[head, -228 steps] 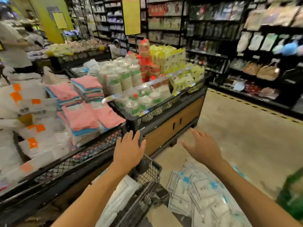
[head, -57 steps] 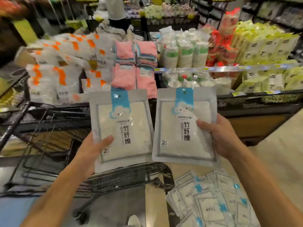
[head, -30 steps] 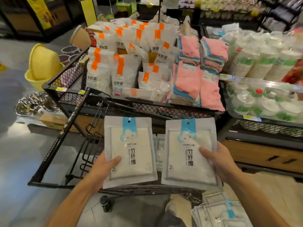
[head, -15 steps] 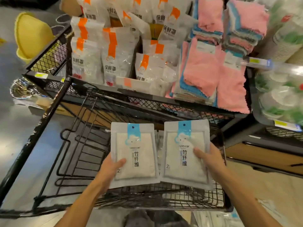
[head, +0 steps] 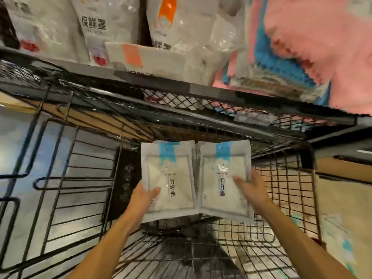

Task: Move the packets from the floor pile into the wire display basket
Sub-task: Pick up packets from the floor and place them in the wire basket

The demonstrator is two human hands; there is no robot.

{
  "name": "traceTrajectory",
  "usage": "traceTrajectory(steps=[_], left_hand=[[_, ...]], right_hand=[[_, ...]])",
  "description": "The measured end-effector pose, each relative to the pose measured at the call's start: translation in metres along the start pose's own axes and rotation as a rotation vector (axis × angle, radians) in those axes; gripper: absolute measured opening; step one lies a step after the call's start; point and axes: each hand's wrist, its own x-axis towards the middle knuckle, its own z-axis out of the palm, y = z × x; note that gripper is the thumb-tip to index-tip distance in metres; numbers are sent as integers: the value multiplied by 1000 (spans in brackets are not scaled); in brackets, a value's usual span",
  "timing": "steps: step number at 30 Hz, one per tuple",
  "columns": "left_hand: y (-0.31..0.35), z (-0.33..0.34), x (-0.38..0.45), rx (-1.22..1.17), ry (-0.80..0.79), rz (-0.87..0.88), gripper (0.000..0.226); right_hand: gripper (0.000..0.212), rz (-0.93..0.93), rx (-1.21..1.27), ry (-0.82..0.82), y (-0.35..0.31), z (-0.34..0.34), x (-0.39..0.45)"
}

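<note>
We hold one packet (head: 168, 178) in our left hand (head: 144, 195) and another (head: 224, 178) in our right hand (head: 252, 191), thumbs pinching their faces, above the basket (head: 281, 198). Lower both flat, edges aligned, then let go.

1. I see a black mesh-fronted display shelf (head: 201, 97) running across the upper part of my view.
2. On it stand clear bags with orange labels (head: 96, 27), their print partly blurred.
3. To their right sits a stack of pink and blue cloths (head: 312, 47), its edge hanging over the shelf rim.
4. Below the shelf I make out tan wooden panelling (head: 342, 170) on the right.
5. The floor (head: 18, 150) at left is grey and glossy, catching bright reflected light.
</note>
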Motion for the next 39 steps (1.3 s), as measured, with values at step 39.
traceTrajectory(steps=[39], left_hand=[[41, 35, 9, 1336, 366, 573, 56]], right_hand=[[84, -494, -1133, 342, -20, 15, -16]])
